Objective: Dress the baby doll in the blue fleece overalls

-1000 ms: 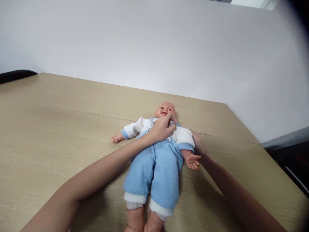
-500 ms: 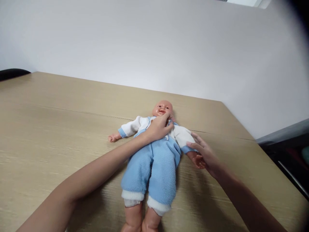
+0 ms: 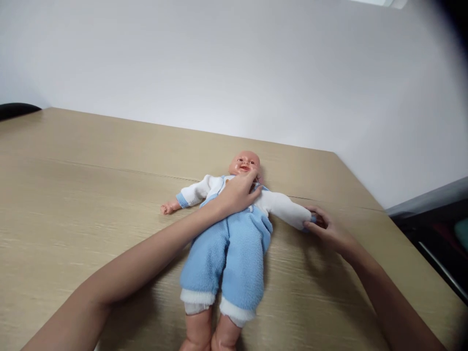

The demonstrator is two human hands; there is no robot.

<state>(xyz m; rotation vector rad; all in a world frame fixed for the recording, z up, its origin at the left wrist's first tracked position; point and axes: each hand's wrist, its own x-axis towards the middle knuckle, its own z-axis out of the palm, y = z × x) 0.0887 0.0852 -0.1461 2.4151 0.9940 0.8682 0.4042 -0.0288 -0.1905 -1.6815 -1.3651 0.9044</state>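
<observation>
A baby doll (image 3: 243, 234) in a blue and white fleece outfit lies on its back, head away from me and feet toward me. Across its chest lies my left hand (image 3: 239, 192), fingers closed at the collar and shoulder beside the chin; the fingertips are partly hidden. My right hand (image 3: 327, 229) is pinched on the blue cuff of the white sleeve (image 3: 287, 208) on the right, which is stretched out sideways. That sleeve's doll hand is hidden. The other doll hand (image 3: 169, 208) rests on the wood at left.
The wooden table (image 3: 91, 161) has a thin seam running across it. Behind its far edge rises a pale wall (image 3: 219, 68). A dark curved object (image 3: 18, 111) shows at the far left, and dark furniture (image 3: 431, 239) stands past the right edge.
My right hand has moved outward to the right, pulling the sleeve straight along the doll's arm; the doll's hand there is now covered. My left hand stays on the chest.
</observation>
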